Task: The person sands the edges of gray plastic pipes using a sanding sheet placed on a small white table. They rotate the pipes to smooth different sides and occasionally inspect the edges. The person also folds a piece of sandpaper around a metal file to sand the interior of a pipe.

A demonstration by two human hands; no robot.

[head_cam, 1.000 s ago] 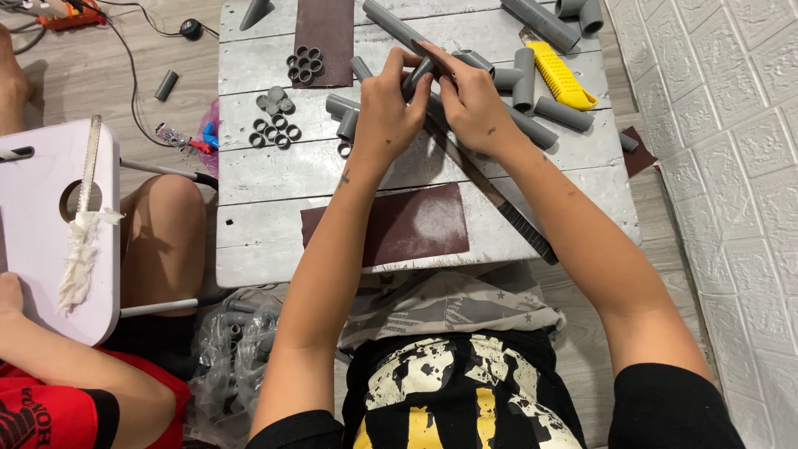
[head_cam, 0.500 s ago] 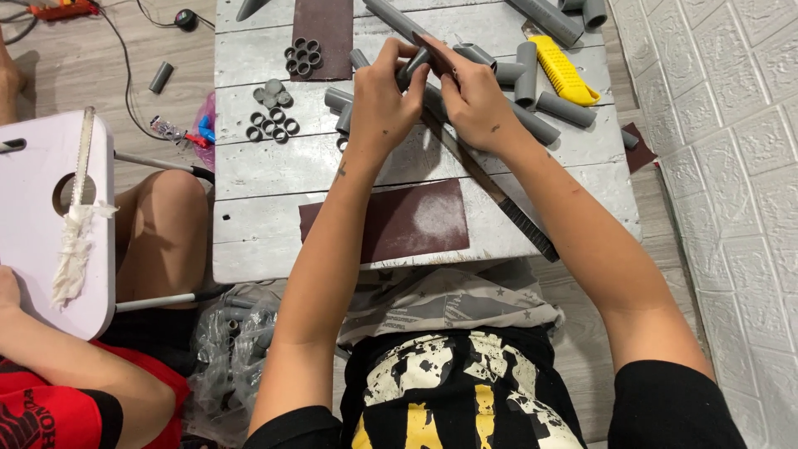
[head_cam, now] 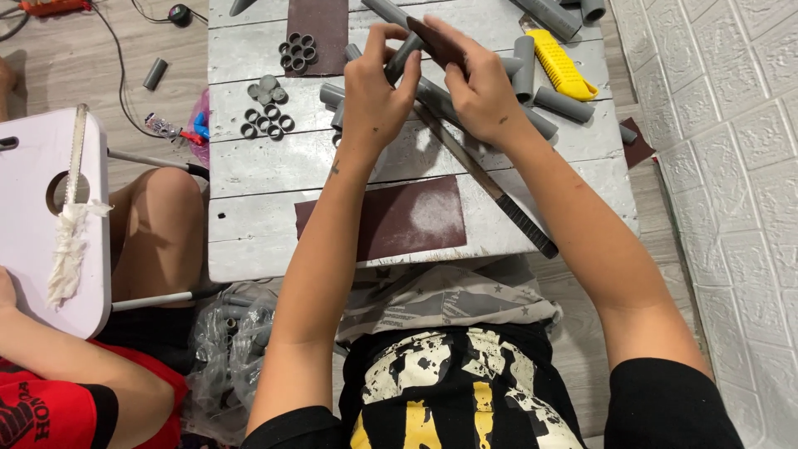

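My left hand (head_cam: 376,87) grips a short grey pipe piece (head_cam: 402,56) above the pale wooden table (head_cam: 249,191). My right hand (head_cam: 478,87) presses a small dark brown sandpaper scrap (head_cam: 436,41) against the top of that pipe. Both hands meet over the far middle of the table. Under them lie more grey pipe lengths (head_cam: 564,104) and a long dark flat file (head_cam: 499,195).
A brown sandpaper sheet (head_cam: 386,220) lies at the table's near edge, another (head_cam: 316,21) at the far side with cut grey rings (head_cam: 270,120). A yellow utility knife (head_cam: 565,65) lies far right. Another person's knee (head_cam: 158,224) and a white board (head_cam: 33,224) are at left.
Both hands stay together over the pipe; the right hand with the sandpaper has shifted slightly along it and the view has tilted a little.
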